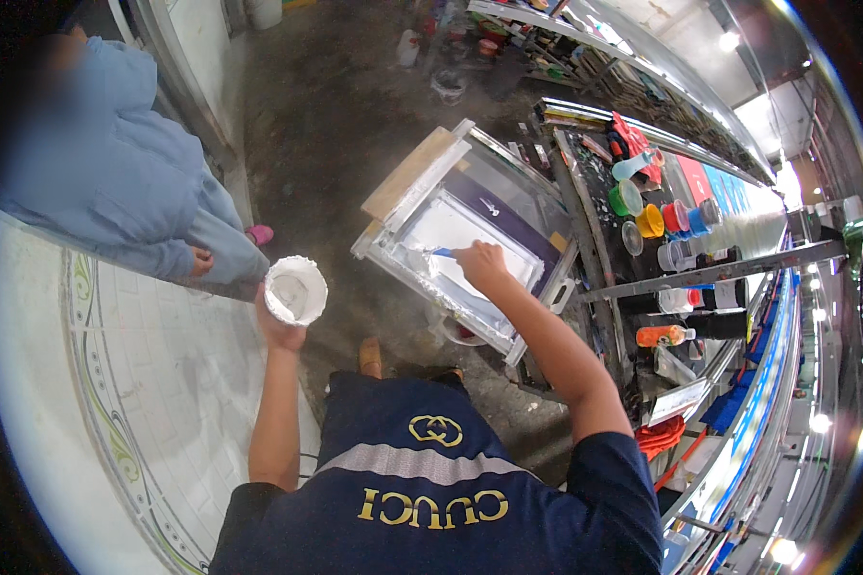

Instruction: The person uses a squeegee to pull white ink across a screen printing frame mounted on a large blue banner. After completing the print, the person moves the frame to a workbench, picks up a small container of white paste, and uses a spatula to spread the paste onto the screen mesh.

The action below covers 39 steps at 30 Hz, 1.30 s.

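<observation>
In my left hand [280, 329], fingers wrapped round its side, is a white tub [318, 289] with white paste smeared on its rim and inside. My right hand [484, 265] is closed on a small blue tool [443, 253], perhaps a spatula; its tip reaches down to the white paste on a screen-printing frame [431, 297]. This frame lies tilted ahead of me, its edges caked with white. White paste covers much of the mesh, beside a dark purple band [479, 198]. A wooden board [410, 175] rests along the frame's far left side.
On the left, a person in blue clothes [115, 153] stands by a pale tiled surface [182, 383]. At right, a long worktable carries a green cup [626, 198], a yellow cup [650, 221], an orange bottle [664, 335] and red cloth [628, 134]. Metal rails run along it.
</observation>
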Tool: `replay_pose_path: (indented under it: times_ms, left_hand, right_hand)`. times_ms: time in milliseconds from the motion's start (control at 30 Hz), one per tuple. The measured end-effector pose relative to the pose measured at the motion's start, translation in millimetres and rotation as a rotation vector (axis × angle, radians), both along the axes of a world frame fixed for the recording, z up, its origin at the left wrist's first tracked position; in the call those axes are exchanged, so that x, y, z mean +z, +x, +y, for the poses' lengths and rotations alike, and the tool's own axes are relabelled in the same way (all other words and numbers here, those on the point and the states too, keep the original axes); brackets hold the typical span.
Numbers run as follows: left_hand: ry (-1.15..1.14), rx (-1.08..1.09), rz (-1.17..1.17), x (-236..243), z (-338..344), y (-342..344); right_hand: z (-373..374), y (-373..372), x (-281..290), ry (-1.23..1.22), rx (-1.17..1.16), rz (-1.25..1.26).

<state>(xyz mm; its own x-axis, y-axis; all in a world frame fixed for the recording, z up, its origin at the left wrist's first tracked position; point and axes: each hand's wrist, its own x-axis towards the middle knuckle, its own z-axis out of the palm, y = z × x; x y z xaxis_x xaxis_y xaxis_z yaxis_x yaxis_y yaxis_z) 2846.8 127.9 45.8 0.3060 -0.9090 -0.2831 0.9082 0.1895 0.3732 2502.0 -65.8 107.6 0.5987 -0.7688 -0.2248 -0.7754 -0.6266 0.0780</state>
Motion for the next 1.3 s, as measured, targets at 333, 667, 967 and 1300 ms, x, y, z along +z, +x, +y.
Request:
replay_pose_path:
  times_ms: [333, 667, 967, 1300]
  left_hand:
    - [-0.003, -0.006, -0.072, 14, -4, -28]
    - [0.086, -0.175, -0.036, 14, -22, -25]
    - [0.018, -0.384, -0.280, -10, -68, -44]
    - [-0.029, -0.452, -0.086, 17, -58, -59]
  right_hand:
    - [16, -38, 24, 0.013, 0.318, 0.432]
    - [148, -221, -24, -0.074, -0.141, 0.024]
    - [263, -219, -35, -0.018, -0.698, -0.187]
    - [216, -152, -63, 0.637, -1.451, -1.257]
